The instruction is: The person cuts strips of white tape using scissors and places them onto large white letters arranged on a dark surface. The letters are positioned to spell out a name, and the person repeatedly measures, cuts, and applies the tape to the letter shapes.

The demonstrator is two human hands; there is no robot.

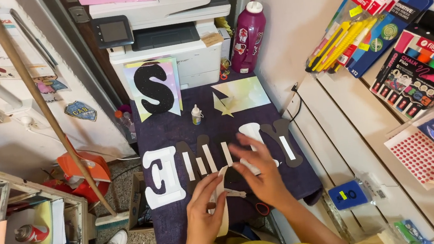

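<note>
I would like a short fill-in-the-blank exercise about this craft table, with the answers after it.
1. The left hand holds a strip of ____ backing paper.
2. The black glitter letter leaning against the printer is an ____.
3. The bottle beside the printer is ____ with a white cap.
4. The small glue bottle stands on the dark ____ cloth.

Answers: white; S; purple; purple

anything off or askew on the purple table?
Nothing spilled or damaged. The dark letters lie face down with white tape strips on their backs, beside a white E. The left hand holds a pale strip; the right hand is motion-blurred. The glue bottle stands upright.
</note>
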